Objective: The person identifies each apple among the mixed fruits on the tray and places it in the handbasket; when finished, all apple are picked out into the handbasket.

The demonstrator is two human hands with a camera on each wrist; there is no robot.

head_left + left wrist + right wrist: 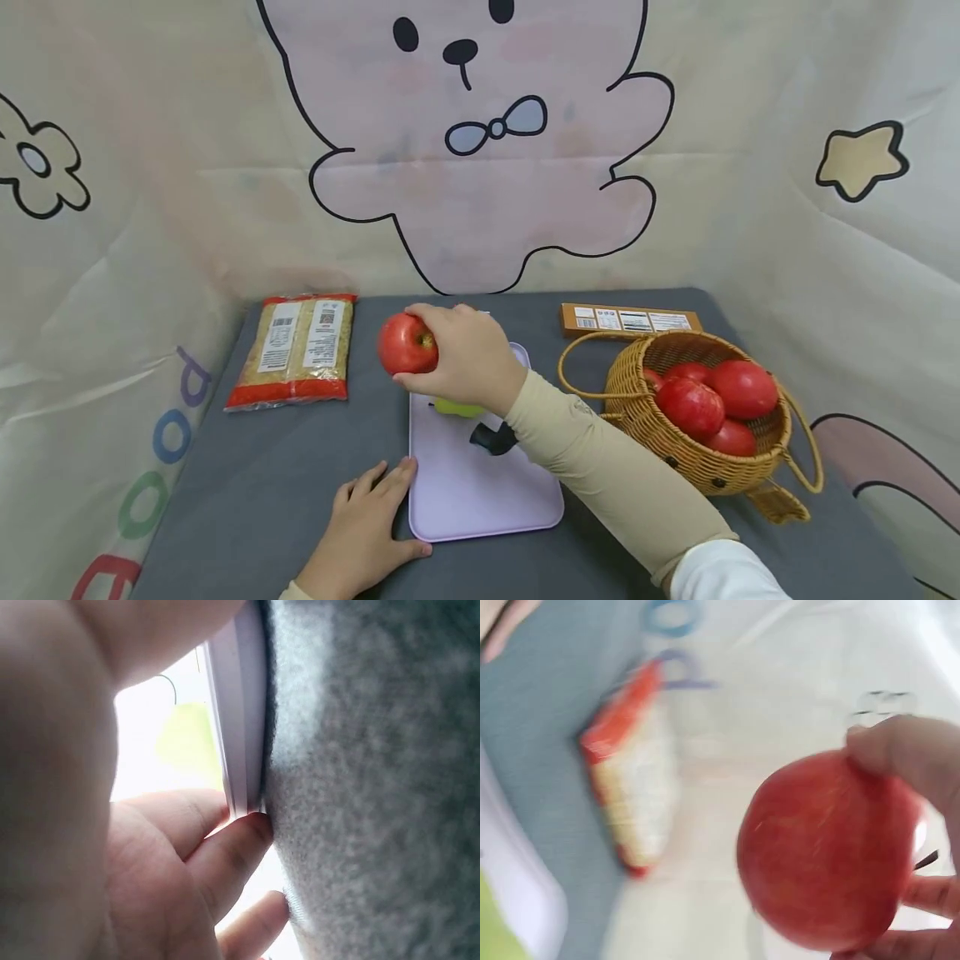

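Note:
My right hand (474,354) grips a red apple (401,343), fingers over its top and thumb below, above the far end of a light purple tray (483,500). In the right wrist view the apple (821,859) shows its smooth side, a dark stem poking out near the fingers. On the tray lies a yellow-green thing (459,409), mostly hidden under the right hand. My left hand (367,521) rests at the tray's left edge, fingers loosely extended; up close, the fingertips (251,825) touch the tray's side wall (241,712).
At the right stands a wicker basket (705,467) with looped handles, holding several red fruits (690,407). A narrow brown box (630,321) lies behind it. A clear bag of grain (303,342) with red ends lies at the back left. A black object (493,437) shows beside the right wrist.

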